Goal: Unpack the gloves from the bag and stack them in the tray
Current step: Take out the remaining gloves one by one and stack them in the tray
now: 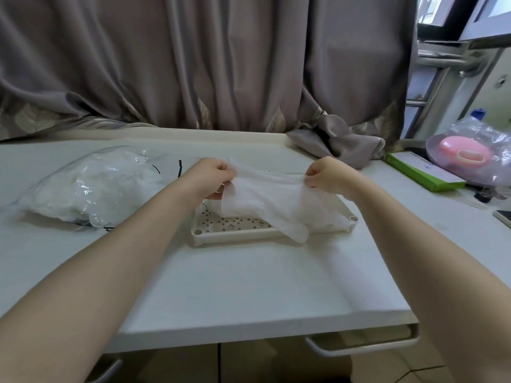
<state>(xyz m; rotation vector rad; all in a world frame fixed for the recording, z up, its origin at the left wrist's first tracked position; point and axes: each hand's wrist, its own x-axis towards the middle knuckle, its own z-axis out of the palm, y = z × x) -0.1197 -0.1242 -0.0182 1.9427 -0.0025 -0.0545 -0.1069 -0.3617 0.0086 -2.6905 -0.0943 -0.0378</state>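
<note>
Both hands (211,175) (330,175) stretching glove (262,200), seemingly above tray (235,234)

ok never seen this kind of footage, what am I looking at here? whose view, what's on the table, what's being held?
There is no robot, and only one picture: a wide-angle camera on a person's head looks forward and down at their two bare hands. The left hand and right hand each pinch an edge of a thin white glove, holding it spread over a perforated cream tray on a white table. To the left lies a clear bag of more gloves. On the right sit a green box and a pink item in plastic wrap. A curtain hangs behind.
</note>
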